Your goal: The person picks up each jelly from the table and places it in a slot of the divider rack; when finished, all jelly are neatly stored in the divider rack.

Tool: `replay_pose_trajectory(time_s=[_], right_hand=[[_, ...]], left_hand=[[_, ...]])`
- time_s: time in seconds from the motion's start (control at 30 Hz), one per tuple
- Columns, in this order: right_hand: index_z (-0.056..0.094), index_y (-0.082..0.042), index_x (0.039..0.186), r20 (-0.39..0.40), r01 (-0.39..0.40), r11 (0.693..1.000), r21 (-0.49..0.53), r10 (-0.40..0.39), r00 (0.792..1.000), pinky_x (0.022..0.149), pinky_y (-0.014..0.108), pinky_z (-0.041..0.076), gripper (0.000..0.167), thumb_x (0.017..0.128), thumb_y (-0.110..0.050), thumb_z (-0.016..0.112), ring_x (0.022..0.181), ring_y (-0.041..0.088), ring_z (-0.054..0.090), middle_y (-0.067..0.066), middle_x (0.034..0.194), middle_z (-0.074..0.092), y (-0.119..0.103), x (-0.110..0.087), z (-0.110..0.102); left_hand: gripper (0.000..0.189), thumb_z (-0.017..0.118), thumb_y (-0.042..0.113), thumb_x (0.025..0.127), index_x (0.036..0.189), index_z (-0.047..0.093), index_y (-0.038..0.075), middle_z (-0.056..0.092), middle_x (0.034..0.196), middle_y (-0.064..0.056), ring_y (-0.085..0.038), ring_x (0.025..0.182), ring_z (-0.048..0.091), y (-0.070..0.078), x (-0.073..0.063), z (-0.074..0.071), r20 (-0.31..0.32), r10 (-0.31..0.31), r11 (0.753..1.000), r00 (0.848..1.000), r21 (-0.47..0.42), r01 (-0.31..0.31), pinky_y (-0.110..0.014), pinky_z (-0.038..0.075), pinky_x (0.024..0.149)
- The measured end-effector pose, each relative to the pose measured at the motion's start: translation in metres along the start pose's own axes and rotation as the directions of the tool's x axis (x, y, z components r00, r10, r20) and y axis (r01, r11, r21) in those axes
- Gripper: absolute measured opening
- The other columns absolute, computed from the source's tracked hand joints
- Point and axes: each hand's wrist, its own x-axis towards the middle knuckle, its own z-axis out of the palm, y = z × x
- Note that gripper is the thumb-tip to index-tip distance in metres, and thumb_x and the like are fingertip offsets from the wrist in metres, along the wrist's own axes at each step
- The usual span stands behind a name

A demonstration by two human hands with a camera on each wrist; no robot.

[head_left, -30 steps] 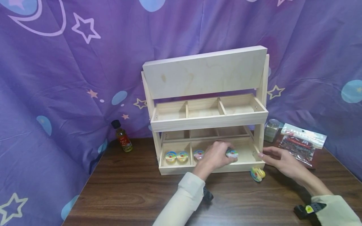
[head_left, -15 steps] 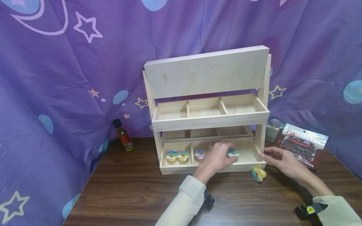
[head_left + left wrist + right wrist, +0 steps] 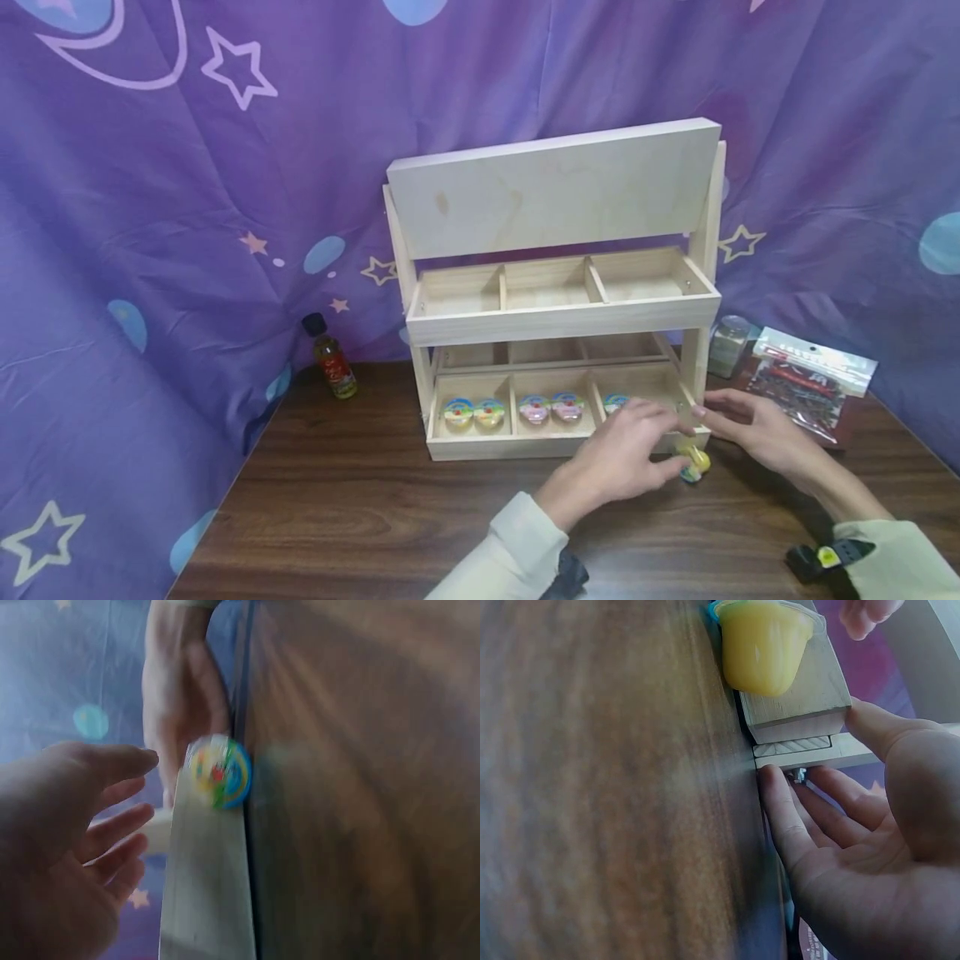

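Note:
On the table stands a two-tier wooden shelf [image 3: 562, 317] with divided trays. My left hand [image 3: 618, 458] reaches past its lower tray with spread fingers, close to a yellow jelly cup [image 3: 696, 463] lying on its side on the table against the front board. A gap shows between hand and cup in the left wrist view. My right hand [image 3: 761, 429] holds the lower tray's right front corner, thumb at the edge and fingers along the outer side. Two yellow jelly cups [image 3: 474, 413] sit in the left compartment, two pink ones [image 3: 551, 408] in the middle. Another cup [image 3: 615, 403] in the right compartment is partly hidden.
A bottle with a black cap [image 3: 332, 358] stands left of the shelf. Behind my right hand are a glass jar [image 3: 727, 346] and a clear-fronted packet [image 3: 806, 387]. A purple curtain [image 3: 187, 208] hangs behind the dark wooden table [image 3: 337, 500].
My left hand has left the cup in the right compartment and moved right and down toward the loose yellow jelly cup. The pink cups are uncovered. My right hand stays at the corner.

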Motion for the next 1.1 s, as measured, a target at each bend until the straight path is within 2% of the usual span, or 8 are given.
replay_pose_trajectory(time_s=[0.1, 0.2, 0.27, 0.37, 0.5, 0.73, 0.93, 1.1], right_hand=[[0.056, 0.004, 0.151, 0.009, -0.018, 1.0, -0.007, 0.018, 1.0, 0.087, 0.024, 0.055, 0.064, 0.11, -0.044, 0.063, 0.133, 0.045, 0.064, 0.033, 0.147, 0.063, -0.001, 0.0, 0.001], [0.055, 0.005, 0.151, 0.01, -0.033, 0.999, -0.011, 0.033, 0.999, 0.086, 0.023, 0.055, 0.066, 0.109, -0.046, 0.063, 0.134, 0.048, 0.062, 0.034, 0.147, 0.063, -0.002, -0.001, 0.0], [0.056, 0.004, 0.15, 0.006, -0.03, 0.999, -0.014, 0.031, 1.0, 0.086, 0.021, 0.054, 0.065, 0.109, -0.045, 0.064, 0.131, 0.042, 0.065, 0.033, 0.146, 0.064, -0.002, -0.001, 0.0], [0.058, 0.002, 0.149, -0.006, -0.016, 1.0, -0.018, 0.016, 1.0, 0.085, 0.018, 0.053, 0.062, 0.109, -0.044, 0.065, 0.122, 0.018, 0.067, 0.031, 0.145, 0.066, -0.002, -0.002, -0.001], [0.059, 0.001, 0.149, -0.005, -0.008, 1.0, -0.001, 0.008, 1.0, 0.086, 0.016, 0.053, 0.06, 0.109, -0.042, 0.066, 0.11, -0.009, 0.057, 0.03, 0.145, 0.066, -0.003, -0.002, -0.001], [0.058, 0.002, 0.15, 0.003, -0.018, 1.0, -0.009, 0.018, 1.0, 0.086, 0.016, 0.053, 0.062, 0.109, -0.044, 0.064, 0.122, 0.015, 0.064, 0.03, 0.146, 0.065, -0.003, 0.0, 0.0], [0.058, 0.001, 0.15, -0.001, -0.009, 1.0, -0.006, 0.009, 1.0, 0.085, 0.017, 0.053, 0.061, 0.109, -0.043, 0.065, 0.112, -0.005, 0.058, 0.029, 0.145, 0.066, -0.001, -0.001, 0.0], [0.06, 0.001, 0.149, -0.01, 0.006, 1.0, 0.001, -0.006, 1.0, 0.087, 0.014, 0.052, 0.059, 0.109, -0.042, 0.066, 0.11, -0.011, 0.058, 0.028, 0.144, 0.067, -0.001, -0.001, 0.0]], left_hand=[[0.041, 0.073, 0.041, 0.104, 0.141, 0.068, 0.026, 0.068, 0.142, 0.013, 0.0, 0.136, 0.059, 0.007, -0.002, 0.004, 0.053, 0.048, 0.998, 0.997, -0.03, -0.046, -0.01, 0.039, 0.118], [0.044, 0.072, 0.039, 0.105, 0.145, 0.066, 0.024, 0.066, 0.145, 0.011, 0.001, 0.136, 0.059, 0.011, -0.003, 0.007, 0.083, 0.075, 0.997, 0.994, -0.038, -0.072, -0.007, 0.038, 0.116], [0.046, 0.071, 0.04, 0.105, 0.148, 0.064, 0.024, 0.064, 0.147, 0.011, 0.001, 0.137, 0.058, 0.013, -0.004, 0.009, 0.1, 0.076, 0.997, 0.992, -0.03, -0.074, -0.007, 0.038, 0.116], [0.048, 0.071, 0.04, 0.105, 0.149, 0.063, 0.024, 0.063, 0.15, 0.011, 0.001, 0.14, 0.057, 0.012, -0.004, 0.012, 0.129, 0.079, 0.997, 0.988, -0.026, -0.076, -0.007, 0.036, 0.118], [0.038, 0.07, 0.035, 0.106, 0.142, 0.068, 0.024, 0.067, 0.145, 0.014, 0.003, 0.135, 0.06, 0.012, -0.005, 0.013, 0.125, 0.107, 0.994, 0.986, -0.047, -0.101, -0.006, 0.035, 0.118], [0.016, 0.069, 0.028, 0.108, 0.119, 0.079, 0.028, 0.077, 0.125, 0.018, 0.01, 0.116, 0.067, 0.011, -0.005, 0.015, 0.033, 0.109, 0.991, 0.993, -0.084, -0.106, 0.0, 0.041, 0.106], [0.01, 0.076, 0.031, 0.103, 0.111, 0.082, 0.03, 0.078, 0.117, 0.02, 0.013, 0.112, 0.066, 0.009, -0.006, 0.016, 0.027, 0.125, 0.988, 0.992, -0.097, -0.122, 0.001, 0.04, 0.104], [0.028, 0.08, 0.03, 0.1, 0.128, 0.076, 0.026, 0.076, 0.128, 0.016, 0.011, 0.115, 0.065, 0.006, -0.005, 0.016, 0.058, 0.143, 0.976, 0.988, -0.176, -0.131, 0.002, 0.043, 0.099]])
